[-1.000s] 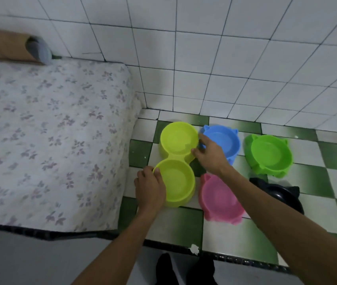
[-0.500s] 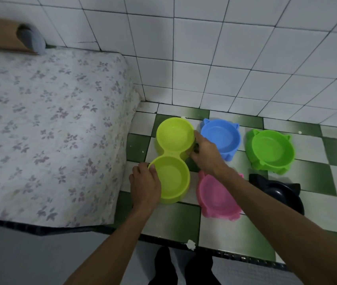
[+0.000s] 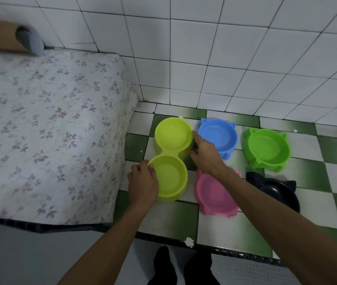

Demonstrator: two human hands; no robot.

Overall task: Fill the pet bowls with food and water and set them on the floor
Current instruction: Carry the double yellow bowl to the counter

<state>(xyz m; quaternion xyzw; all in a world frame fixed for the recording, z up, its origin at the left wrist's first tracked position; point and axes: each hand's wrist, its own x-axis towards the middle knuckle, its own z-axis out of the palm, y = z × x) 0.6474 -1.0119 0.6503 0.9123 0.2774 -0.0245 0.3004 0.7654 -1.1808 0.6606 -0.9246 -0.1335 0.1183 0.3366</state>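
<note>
both hands on the yellow-green double bowl

i see the double bowl (image 3: 171, 159) sitting on the green-and-white checkered floor (image 3: 233, 229), right beside the mattress (image 3: 46, 128) with its flowered cover. my left hand (image 3: 142, 186) has its grip clenched on the near cup's left rim, thumb hooked over the edge. my right hand (image 3: 205, 155) grasps the right side at the narrow waist between the two cups, fingertips touching the far cup's rim. both cups look empty from here, though i cannot tell for sure whether a thin film of water lies in them.

just right of the double bowl are the blue bowl (image 3: 218, 137) and, nearer me, the pink bowl (image 3: 215, 195), partly hidden under my right forearm. the green bowl (image 3: 266, 150) sits further right, and the black bowl (image 3: 276, 191) lies just in front of it. all four appear empty. the white tiled wall (image 3: 204, 48) stands behind them.
</note>
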